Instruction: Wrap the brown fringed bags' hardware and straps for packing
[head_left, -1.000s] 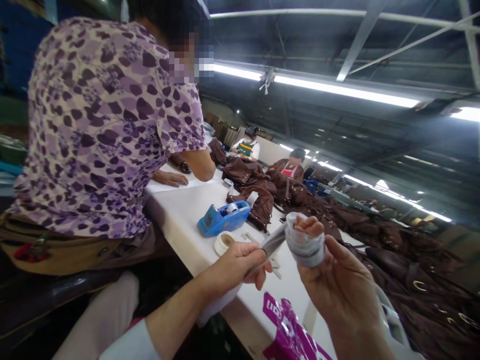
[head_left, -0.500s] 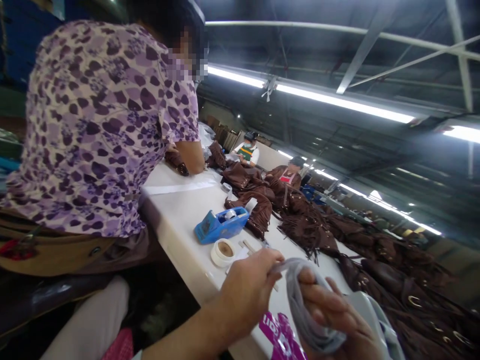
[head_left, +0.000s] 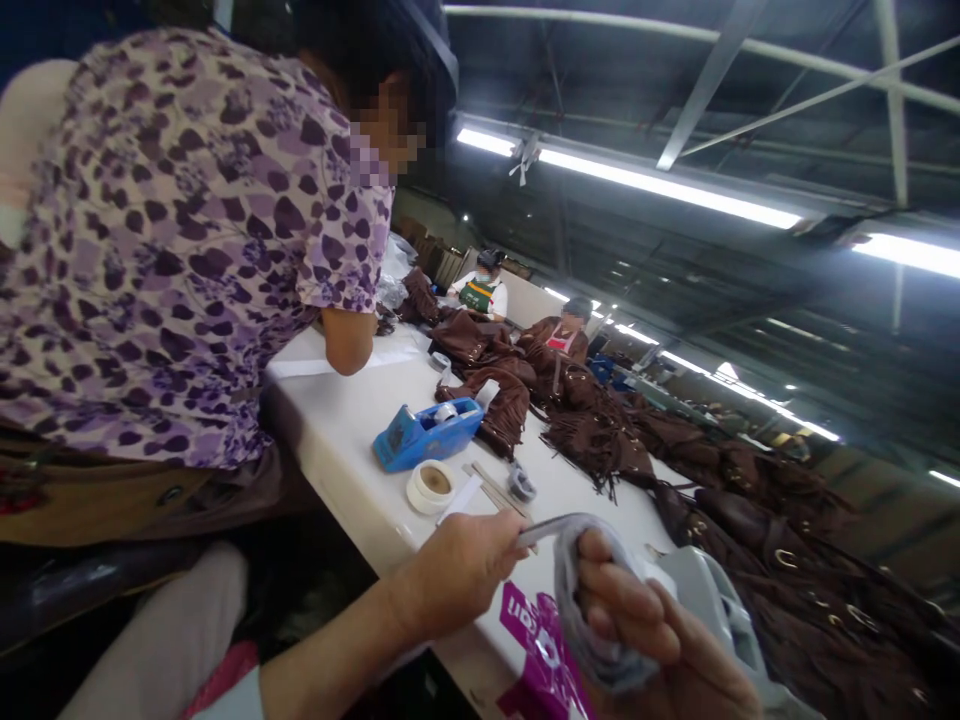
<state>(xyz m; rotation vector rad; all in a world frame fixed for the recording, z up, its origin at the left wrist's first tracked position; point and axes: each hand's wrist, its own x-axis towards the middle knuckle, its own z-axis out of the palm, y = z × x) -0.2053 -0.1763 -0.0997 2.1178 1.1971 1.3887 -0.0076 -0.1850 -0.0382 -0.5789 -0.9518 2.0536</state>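
A soft grey strip (head_left: 570,590) is wound into a loose, thick coil around the fingers of my right hand (head_left: 660,630). Between the thumb and fingers of my left hand (head_left: 469,560) is pinched the strip's end, which runs in a short span across to the coil. Both hands are above the near edge of the white table (head_left: 352,480). Just beyond my left hand sit a white tape roll (head_left: 430,487) and thin sticks (head_left: 489,490). Near them lies a smaller grey coil (head_left: 521,482). A purple plastic packet (head_left: 544,650) lies below the coil.
A blue tape dispenser (head_left: 427,433) stands past the tape roll. Brown fringed bags (head_left: 592,430) are heaped along the table's far side, with a grey-white plastic object (head_left: 712,590) at right. A co-worker in a purple-patterned shirt (head_left: 202,240) leans over the table at left; other people work farther back.
The view has shifted a little, and my hands sit slightly farther left in it. The smaller grey coil now shows fully. The co-worker at left has shifted an arm.
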